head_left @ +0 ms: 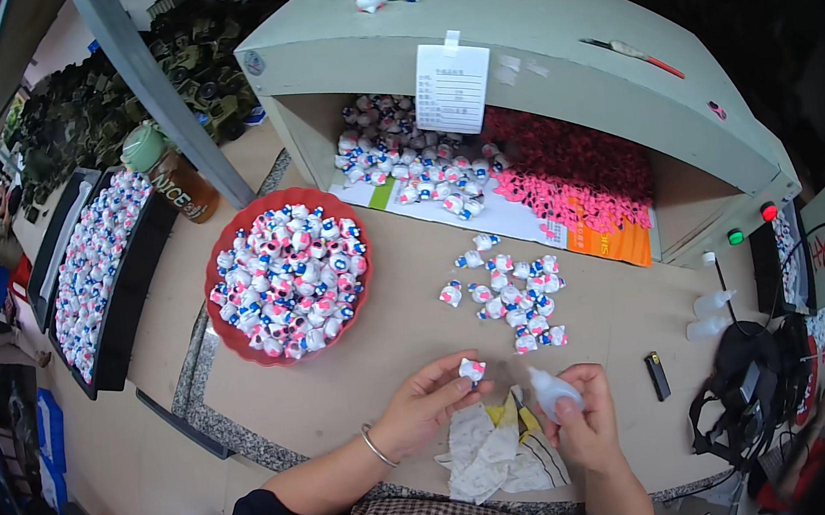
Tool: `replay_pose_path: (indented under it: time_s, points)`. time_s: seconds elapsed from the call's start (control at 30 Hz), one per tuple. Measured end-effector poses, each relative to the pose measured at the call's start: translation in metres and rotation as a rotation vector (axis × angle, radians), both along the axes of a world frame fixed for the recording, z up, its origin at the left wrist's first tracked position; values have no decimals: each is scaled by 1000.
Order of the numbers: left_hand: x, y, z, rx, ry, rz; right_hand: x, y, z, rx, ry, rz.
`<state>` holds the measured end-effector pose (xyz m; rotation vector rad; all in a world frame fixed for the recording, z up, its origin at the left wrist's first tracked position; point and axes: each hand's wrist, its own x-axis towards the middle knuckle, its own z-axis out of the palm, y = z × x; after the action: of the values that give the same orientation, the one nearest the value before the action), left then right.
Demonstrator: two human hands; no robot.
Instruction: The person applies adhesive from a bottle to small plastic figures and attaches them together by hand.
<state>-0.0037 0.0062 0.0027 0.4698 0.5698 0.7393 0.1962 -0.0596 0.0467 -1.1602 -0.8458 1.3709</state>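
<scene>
A small figure (470, 367) is being held above the table (630, 315), the left hand's (426, 400) thumb and fingers being clamped on it, probably so that its top is left uncovered. A bottle (556, 390) is being gripped by the right hand's (588, 422) closed fingers, its nozzle being directed leftwards, perhaps for easy aiming. Other figures (512, 296) are lying beyond, seemingly for convenient reach.

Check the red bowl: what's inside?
The red bowl holds a heap of small white figurines with pink and blue parts. Only the top layer shows; deeper contents and the bottom are covered.
</scene>
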Motion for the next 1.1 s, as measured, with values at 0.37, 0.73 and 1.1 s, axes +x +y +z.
replay_pose_path:
  time_s: [0.37,0.73,1.1]
  points:
    - [3,1,0,-85,46,44,-9,9,-19,311,-283,-120]
    - [1,3,-1,-87,75,43,-11,9,-27,449,-551,-151]
    - [2,1,1,-84,53,55,-10,8,-29,459,-608,-158]
